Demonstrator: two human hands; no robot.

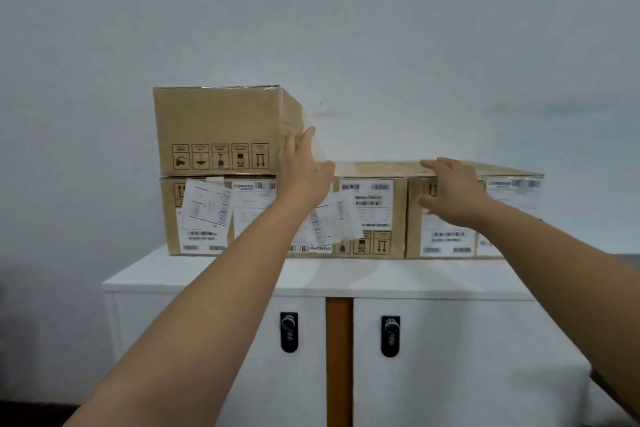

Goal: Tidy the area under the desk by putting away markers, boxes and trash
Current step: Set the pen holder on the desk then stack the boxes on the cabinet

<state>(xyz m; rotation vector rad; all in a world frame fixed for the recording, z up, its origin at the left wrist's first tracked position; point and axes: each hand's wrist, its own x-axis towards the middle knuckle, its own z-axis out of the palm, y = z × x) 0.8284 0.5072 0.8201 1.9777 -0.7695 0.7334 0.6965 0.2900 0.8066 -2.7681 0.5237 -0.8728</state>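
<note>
We see a white cabinet against a pale wall, with bare wall well above the boxes and a strip of free top along its front edge. At the left, a lower carton sits near the cabinet's left edge, papered with shipping labels, and an upper carton is stacked flush on it. Our left hand lies flat against the upper carton's right side, fingers straight and close together, thumb out, gripping nothing. Behind that hand a middle carton stands beside the lower one, its top open to the air. Next right, touching it, is the right carton, whose far end reaches close to the cabinet's right edge. Our right hand rests spread over that carton's top front corner, fingers on top, thumb down the front face, not closed around it. Two dark locks sit on the cabinet doors below.
</note>
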